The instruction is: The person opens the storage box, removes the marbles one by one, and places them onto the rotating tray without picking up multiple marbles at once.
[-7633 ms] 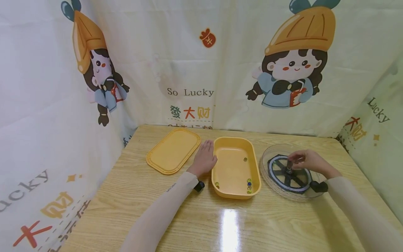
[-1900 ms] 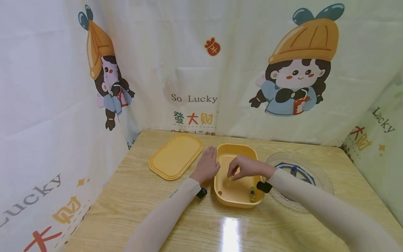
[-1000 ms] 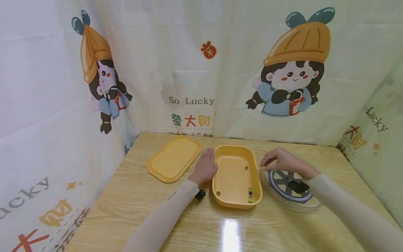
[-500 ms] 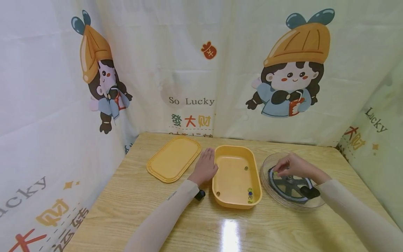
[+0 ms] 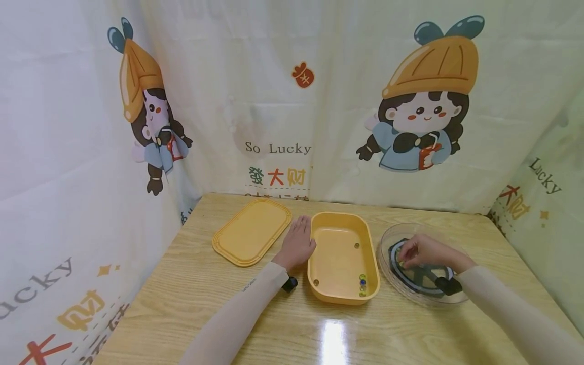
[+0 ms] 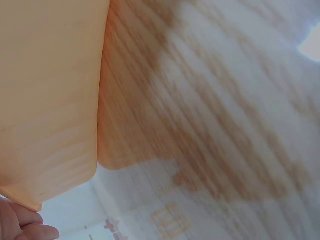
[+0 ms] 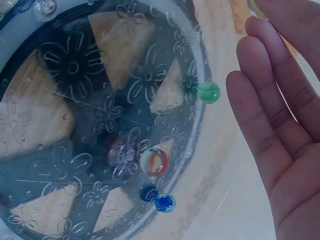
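My right hand is over the left part of a clear round dish, thumb and fingertips pinching a yellowish marble. Raised flowers pattern the dish, and a dark spoked wheel shape with a pale ring shows through it. In the right wrist view a green marble, a red-and-white striped marble and a blue marble sit in the dish. My left hand rests with straight fingers along the left side of a yellow plastic box. Several marbles lie inside, mostly near its front right corner.
A flat yellow lid lies on the wooden table left of the box. Behind the table hangs a printed cloth, with more cloth at both sides. The dish stands close to the box's right side.
My right hand has gone from the dish into the box, picked up a yellowish marble from the left and carried it back over the dish, where it is now lower. The left hand has stayed put.
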A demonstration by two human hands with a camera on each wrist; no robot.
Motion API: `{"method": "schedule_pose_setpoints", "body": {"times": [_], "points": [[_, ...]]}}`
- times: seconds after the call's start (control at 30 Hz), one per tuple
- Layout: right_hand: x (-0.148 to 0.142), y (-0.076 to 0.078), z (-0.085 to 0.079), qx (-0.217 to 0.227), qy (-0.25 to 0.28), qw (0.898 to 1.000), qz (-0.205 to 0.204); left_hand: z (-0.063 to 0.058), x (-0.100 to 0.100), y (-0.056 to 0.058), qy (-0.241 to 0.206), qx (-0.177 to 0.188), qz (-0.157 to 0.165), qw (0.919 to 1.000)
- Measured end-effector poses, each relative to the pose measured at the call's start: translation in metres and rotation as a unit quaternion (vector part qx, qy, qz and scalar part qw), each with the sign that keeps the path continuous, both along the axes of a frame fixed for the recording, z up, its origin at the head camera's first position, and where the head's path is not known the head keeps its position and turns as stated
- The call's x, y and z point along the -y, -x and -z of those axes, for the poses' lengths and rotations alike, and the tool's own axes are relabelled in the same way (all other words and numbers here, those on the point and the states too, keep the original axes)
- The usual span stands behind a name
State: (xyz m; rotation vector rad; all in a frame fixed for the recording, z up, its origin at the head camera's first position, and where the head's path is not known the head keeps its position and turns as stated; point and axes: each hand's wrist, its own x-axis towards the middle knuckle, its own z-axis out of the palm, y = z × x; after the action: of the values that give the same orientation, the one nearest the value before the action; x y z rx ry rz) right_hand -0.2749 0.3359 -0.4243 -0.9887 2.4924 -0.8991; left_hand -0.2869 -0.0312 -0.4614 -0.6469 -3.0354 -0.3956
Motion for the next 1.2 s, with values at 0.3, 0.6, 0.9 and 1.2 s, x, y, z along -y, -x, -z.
{"method": "schedule_pose_setpoints", "body": {"times": [0.3,0.6,0.9,1.2], "points": [[-0.002,0.002,0.006,0.023,-0.001,1.0,0.003,0.0,-0.001,0.0,0.007,0.002,-0.001,1.0],[-0.002,0.004,0.011,0.022,-0.01,1.0,0.004,-0.001,-0.001,0.0,0.018,0.006,-0.004,0.9998],[-0.002,0.004,0.015,0.004,-0.026,1.0,0.016,-0.001,0.0,-0.001,0.019,-0.002,0.001,0.9998],[-0.004,0.005,0.021,0.017,-0.029,0.999,0.013,0.001,-0.001,0.0,0.015,-0.002,0.001,0.9999]]}}
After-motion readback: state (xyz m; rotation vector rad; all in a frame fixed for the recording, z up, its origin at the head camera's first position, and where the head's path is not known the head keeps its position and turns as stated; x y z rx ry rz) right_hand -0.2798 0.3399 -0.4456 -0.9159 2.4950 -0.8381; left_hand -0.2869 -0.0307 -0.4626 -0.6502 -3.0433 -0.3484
